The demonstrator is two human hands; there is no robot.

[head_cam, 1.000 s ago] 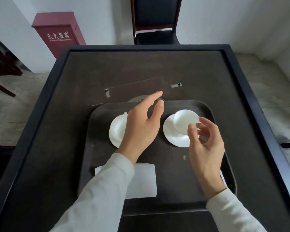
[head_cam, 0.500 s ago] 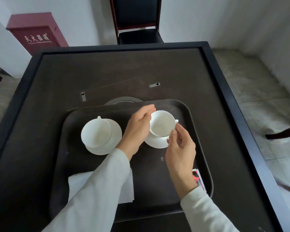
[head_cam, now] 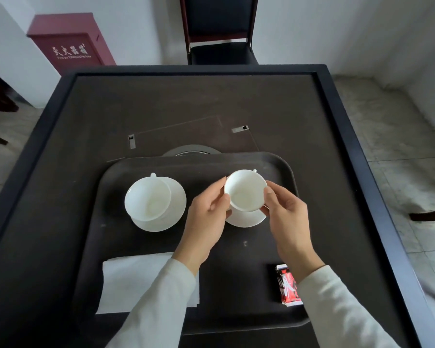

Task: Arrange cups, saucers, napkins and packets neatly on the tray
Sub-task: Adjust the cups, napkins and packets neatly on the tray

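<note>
white teacup (head_cam: 245, 190) sits over its saucer (head_cam: 246, 219) near the tray's (head_cam: 281, 167) far right corner, pinched at the rim between left hand (head_cam: 206, 217) and right hand (head_cam: 286, 219), fingertips pressed on opposite sides. second cup (head_cam: 147, 199) rests on its saucer (head_cam: 172, 209) toward the far left. napkin (head_cam: 136, 282) overlaps the near left edge; red packet (head_cam: 288, 287) lies at the near right corner. tray rests on a dark table (head_cam: 186, 101).
</note>
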